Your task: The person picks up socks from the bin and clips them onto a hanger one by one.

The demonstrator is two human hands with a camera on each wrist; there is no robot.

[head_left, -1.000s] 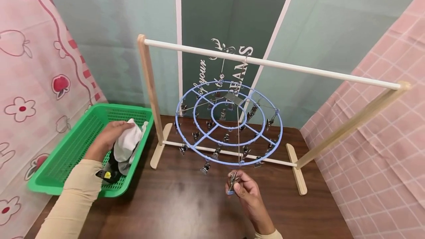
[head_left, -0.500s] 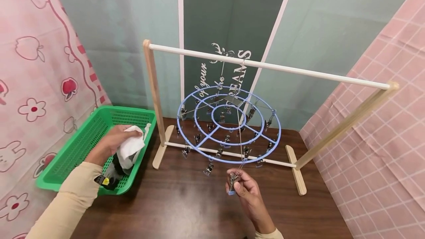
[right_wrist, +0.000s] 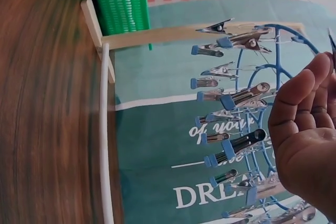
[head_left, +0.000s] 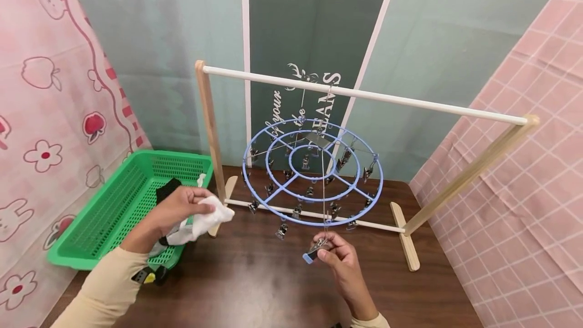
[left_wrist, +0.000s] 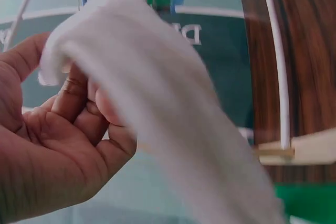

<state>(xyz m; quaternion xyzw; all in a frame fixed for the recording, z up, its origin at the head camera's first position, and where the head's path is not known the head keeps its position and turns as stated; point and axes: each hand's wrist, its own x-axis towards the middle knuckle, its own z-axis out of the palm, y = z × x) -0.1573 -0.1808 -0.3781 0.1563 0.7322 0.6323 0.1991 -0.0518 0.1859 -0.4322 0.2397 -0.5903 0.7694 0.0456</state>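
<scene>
White cloth (head_left: 211, 215), pinched in the left hand (head_left: 179, 210), up past the right rim of the green basket (head_left: 114, 216) and near the left end of the wooden stand (head_left: 211, 125). Blurred in the left wrist view, hanging as a long strip; possibly a sock, but impossible to be sure. Metal clip (head_left: 314, 252) with a blue tip, gripped between thumb and fingers of the right hand (head_left: 340, 262), just below the near edge of the blue ring rack (head_left: 281, 188); cannot tell whether spread or closed.

Progress, judging from the layout: rack already hooked on the white bar (head_left: 364, 94), cloth picked up and one clip in hand, but not yet joined, with both hands well apart. Other clips (head_left: 334, 209) dangling from the rings, with no cloth to be seen in any. Black cloth (head_left: 167, 190) left in the basket; likewise a grey-white piece (head_left: 180, 235) by the right rim, perhaps part of the same cloth. Apparently an early stage.

Compared with half a second ago: white cloth carried from over the basket to beyond the rim, nearer the rack; black cloth now showing past the left hand; clip tilted leftward instead of straight down; right hand in almost the same spot.
</scene>
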